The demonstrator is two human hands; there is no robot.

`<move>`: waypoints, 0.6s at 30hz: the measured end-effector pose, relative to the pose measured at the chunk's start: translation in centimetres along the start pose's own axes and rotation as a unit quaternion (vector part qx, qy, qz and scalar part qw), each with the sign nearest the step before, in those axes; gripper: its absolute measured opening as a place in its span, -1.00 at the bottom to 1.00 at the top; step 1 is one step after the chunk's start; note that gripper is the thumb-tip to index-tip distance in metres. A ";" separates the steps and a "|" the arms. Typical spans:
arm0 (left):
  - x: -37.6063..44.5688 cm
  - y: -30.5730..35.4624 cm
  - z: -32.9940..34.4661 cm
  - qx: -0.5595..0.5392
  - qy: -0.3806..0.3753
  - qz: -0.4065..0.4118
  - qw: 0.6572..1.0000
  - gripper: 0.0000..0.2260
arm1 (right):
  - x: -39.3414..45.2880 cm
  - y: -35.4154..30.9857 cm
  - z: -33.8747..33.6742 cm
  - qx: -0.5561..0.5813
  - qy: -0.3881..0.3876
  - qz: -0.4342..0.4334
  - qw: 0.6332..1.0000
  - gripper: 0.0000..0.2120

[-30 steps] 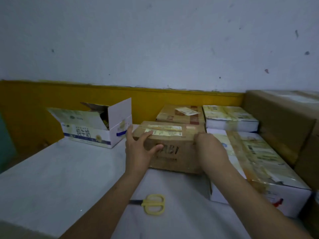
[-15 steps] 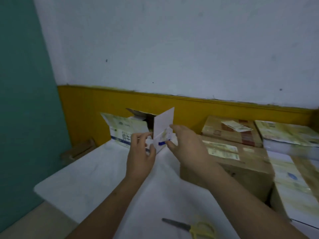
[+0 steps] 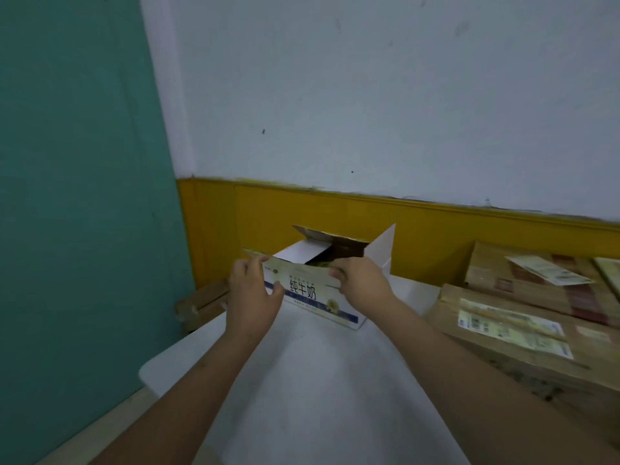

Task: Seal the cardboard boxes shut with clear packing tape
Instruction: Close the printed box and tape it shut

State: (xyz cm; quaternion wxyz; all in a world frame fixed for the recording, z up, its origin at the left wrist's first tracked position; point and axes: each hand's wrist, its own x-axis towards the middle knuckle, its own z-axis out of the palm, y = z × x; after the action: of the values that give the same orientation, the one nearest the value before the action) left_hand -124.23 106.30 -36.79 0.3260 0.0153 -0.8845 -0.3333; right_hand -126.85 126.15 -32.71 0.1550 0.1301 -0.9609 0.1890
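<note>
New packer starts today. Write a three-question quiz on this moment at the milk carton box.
1. True or false: the white milk carton box is already taped shut.
2. Which hands hold its near flap? A) left only B) right only C) both
3. Fill in: the brown cardboard boxes sit to the ____ of the milk box.

Key: 1. False; its flaps stand open. 2. C; left hand and right hand each grip the flap edge with their fingers. 3. right.

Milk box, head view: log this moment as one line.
step: closing flaps | milk box: open, untaped | left hand: grips near flap | right hand: grips near flap | tape: unseen
</note>
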 end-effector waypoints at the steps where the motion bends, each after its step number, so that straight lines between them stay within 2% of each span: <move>1: 0.0 0.0 -0.6 0.032 0.006 0.006 0.999 -0.45 | -0.6 0.1 -0.4 0.033 -0.001 0.002 0.999 -0.79; 3: -0.1 0.1 -2.0 0.112 -0.005 0.052 0.992 -0.27 | -2.4 0.5 -1.4 0.108 -0.008 0.005 0.994 -0.77; 5: -0.5 0.1 -3.2 0.196 -0.030 0.121 0.973 -0.20 | -4.7 0.7 -2.5 0.159 -0.021 0.003 0.987 -0.77; 8: -1.6 0.0 -4.9 0.249 -0.080 0.189 0.947 -0.43 | -7.9 1.0 -4.3 0.180 -0.046 -0.006 0.983 -0.77; 11: -2.4 0.4 -7.6 0.213 -0.156 0.208 0.942 -0.68 | -10.8 1.2 -6.7 0.200 -0.092 0.008 0.975 -0.76; 13: -3.3 1.4 -9.5 0.201 -0.205 0.242 0.927 -0.74 | -12.5 1.1 -9.1 0.174 -0.159 0.006 0.972 -0.75; 16: -5.9 2.8 -11.2 0.201 -0.255 0.331 0.886 -0.74 | -14.4 0.8 -12.6 0.094 -0.277 0.009 0.956 -0.74; 18: -7.5 3.3 -11.5 0.196 -0.265 0.361 0.872 -0.76 | -15.1 0.8 -14.0 0.112 -0.304 0.028 0.946 -0.75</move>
State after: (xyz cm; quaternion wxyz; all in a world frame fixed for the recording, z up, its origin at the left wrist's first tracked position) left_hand -110.94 104.09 -32.57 0.1670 -0.3309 -0.9288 -0.0036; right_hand -109.72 135.46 -25.86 -0.1656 0.1706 -0.9382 0.2515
